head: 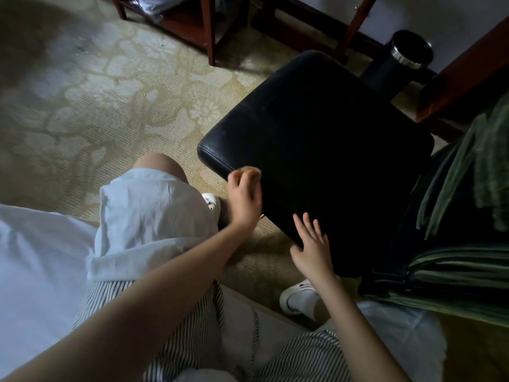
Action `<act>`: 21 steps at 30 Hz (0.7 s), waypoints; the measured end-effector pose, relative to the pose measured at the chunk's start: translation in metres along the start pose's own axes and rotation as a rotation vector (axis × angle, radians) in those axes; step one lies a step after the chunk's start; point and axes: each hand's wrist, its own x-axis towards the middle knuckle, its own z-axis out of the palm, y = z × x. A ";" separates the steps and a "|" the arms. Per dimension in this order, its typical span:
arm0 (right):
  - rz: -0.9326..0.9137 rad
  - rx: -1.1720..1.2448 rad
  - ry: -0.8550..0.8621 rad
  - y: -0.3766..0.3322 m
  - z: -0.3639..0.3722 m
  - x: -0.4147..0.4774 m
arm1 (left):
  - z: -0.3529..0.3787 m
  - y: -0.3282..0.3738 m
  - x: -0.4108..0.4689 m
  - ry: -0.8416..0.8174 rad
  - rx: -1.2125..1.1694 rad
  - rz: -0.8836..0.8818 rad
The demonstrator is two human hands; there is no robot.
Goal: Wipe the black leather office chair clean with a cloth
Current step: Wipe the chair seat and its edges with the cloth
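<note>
From the head camera we look down on the black leather chair seat (316,150), which stands tilted across the right half of the frame, one rounded, stitched corner pointing left towards our knee (158,164). Our left hand (245,198) curls round a small tan cloth (249,170) and holds it against the seat's near left edge, just behind that corner; only a little of the cloth shows above the knuckles. Our right hand (312,245) lies flat on the leather farther along the same edge, fingers straight and spread and gripping nothing, with the thumb at the rim. Along the seat's right side, striped green fabric (465,188) is draped and touches the leather, hiding that border. Beyond the far corner a black cylinder (405,55) with a shiny metal rim stands near the seat, and dark wooden furniture legs (210,37) run along the top of the frame. To the left of the seat a broad stretch of patterned carpet (110,106) reaches to those legs. A white shoe (298,300) rests on the carpet just below the seat's near edge, under our right forearm.
</note>
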 end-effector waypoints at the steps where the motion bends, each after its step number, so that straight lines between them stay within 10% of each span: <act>1: 0.003 -0.001 -0.010 0.000 0.000 0.001 | -0.001 -0.005 0.005 -0.018 0.058 0.057; 21: -0.001 -0.116 0.088 0.000 0.009 0.000 | 0.012 -0.016 -0.014 -0.427 0.298 0.699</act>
